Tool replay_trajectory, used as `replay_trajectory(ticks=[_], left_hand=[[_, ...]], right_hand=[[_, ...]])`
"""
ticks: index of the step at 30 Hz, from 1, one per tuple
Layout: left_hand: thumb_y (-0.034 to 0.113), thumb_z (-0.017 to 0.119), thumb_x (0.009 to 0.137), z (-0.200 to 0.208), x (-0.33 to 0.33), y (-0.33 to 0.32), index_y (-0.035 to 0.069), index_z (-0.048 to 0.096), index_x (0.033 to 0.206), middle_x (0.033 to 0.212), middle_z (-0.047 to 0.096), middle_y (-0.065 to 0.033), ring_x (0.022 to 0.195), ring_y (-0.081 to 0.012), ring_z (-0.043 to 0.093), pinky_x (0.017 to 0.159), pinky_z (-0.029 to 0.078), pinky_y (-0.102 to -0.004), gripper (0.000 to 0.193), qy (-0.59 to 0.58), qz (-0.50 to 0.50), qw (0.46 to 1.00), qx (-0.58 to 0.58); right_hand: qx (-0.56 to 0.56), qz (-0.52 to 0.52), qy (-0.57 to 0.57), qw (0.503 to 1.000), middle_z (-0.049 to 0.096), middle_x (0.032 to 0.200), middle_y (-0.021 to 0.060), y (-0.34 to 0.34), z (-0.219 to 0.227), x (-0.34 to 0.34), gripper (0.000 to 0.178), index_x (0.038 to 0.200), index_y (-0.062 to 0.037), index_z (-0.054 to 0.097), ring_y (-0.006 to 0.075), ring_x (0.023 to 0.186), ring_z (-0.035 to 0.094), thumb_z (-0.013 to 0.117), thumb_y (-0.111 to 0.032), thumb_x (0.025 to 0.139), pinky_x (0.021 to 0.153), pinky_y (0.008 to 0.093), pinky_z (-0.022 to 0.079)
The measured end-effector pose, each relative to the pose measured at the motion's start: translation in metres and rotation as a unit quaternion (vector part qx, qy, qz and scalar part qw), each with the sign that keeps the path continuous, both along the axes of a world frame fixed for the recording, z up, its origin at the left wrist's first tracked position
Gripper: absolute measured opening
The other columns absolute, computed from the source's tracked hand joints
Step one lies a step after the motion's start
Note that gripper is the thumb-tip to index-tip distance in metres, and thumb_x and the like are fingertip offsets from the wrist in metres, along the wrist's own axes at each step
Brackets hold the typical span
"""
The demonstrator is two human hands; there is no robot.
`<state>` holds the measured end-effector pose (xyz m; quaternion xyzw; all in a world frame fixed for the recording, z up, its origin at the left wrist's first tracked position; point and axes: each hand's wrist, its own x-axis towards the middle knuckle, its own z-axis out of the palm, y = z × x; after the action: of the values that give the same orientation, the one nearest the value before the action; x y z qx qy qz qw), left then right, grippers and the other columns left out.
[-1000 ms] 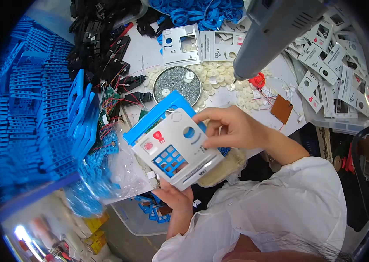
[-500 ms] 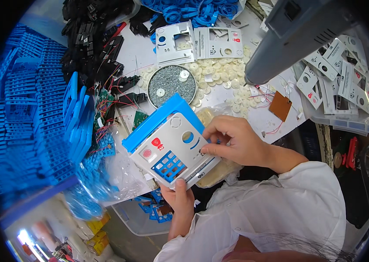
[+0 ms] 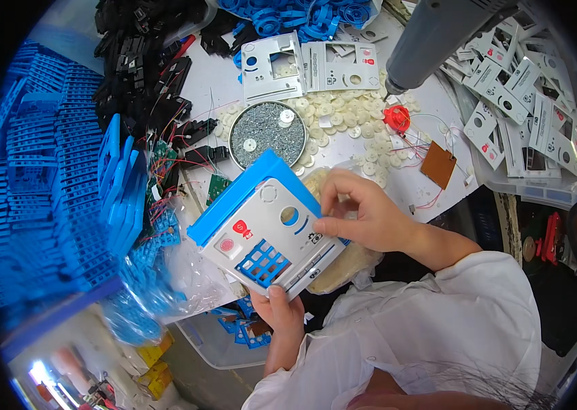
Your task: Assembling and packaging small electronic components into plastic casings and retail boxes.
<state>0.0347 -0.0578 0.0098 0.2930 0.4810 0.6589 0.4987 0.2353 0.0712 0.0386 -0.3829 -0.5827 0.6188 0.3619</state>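
Note:
A white plastic face panel (image 3: 261,219) with red and black printed marks, a round hole and a square cut-out sits against a blue plastic housing (image 3: 237,191); a blue grid shows through the cut-out. My left hand (image 3: 280,314) grips the pair at the lower edge, thumb on the front. At the right edge, my right hand (image 3: 360,215) is closed in a pinch, its thumb on the panel's face and the index finger at the rim. Its fingers hide that part of the edge. A silver hinge-like strip (image 3: 309,270) runs along the lower right side.
A grey power screwdriver (image 3: 432,48) hangs above the table. Beyond my hands stands a round dish of screws (image 3: 268,133) beside scattered white discs (image 3: 343,113). Blue housings (image 3: 63,171) are stacked left; white panels (image 3: 534,116) fill a bin right. A red round part (image 3: 396,119) lies nearby.
The screwdriver has swung up and away, uncovering the red round part. The panel and housing have shifted slightly left; my right hand stays at their right edge.

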Motion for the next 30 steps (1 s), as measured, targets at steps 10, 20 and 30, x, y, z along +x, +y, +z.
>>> replay_trajectory(ticks=[10, 20, 30], left_hand=[[0.064, 0.036, 0.103, -0.009, -0.024, -0.01, 0.002, 0.033, 0.152, 0.146, 0.052, -0.0162, 0.133, -0.0311, 0.053, 0.111, 0.045, -0.0482, 0.078, -0.056, -0.05, 0.997, 0.018], [0.049, 0.046, 0.105, 0.019, -0.024, 0.002, -0.009, 0.029, 0.15, 0.142, 0.051, -0.0224, 0.124, -0.03, 0.059, 0.103, 0.051, -0.0425, 0.075, 0.177, 0.06, 0.98, -0.071], [0.04, 0.046, 0.106, 0.033, -0.014, 0.022, -0.008, 0.01, 0.159, 0.156, 0.033, -0.0225, 0.139, -0.0285, 0.041, 0.115, 0.032, -0.0408, 0.08, 0.312, 0.074, 0.947, -0.024]], right_hand=[[-0.172, 0.047, 0.175, 0.968, 0.062, 0.118, 0.0088, -0.001, -0.007, -0.006, 0.056, 0.138, -0.0055, 0.04, 0.0135, 0.11, 0.061, 0.073, -0.005, 0.092, 0.089, 0.0278, 0.054], [-0.135, 0.062, 0.186, 0.971, 0.057, 0.124, 0.0105, -0.017, -0.002, -0.015, 0.054, 0.142, -0.0024, 0.035, 0.0137, 0.113, 0.059, 0.065, -0.003, 0.097, 0.092, 0.0288, 0.052], [-0.105, 0.05, 0.11, 0.987, 0.057, 0.125, 0.0137, -0.029, -0.003, -0.02, 0.056, 0.142, 0.0, 0.036, 0.0172, 0.112, 0.058, 0.068, -0.012, 0.097, 0.092, 0.0314, 0.05]])
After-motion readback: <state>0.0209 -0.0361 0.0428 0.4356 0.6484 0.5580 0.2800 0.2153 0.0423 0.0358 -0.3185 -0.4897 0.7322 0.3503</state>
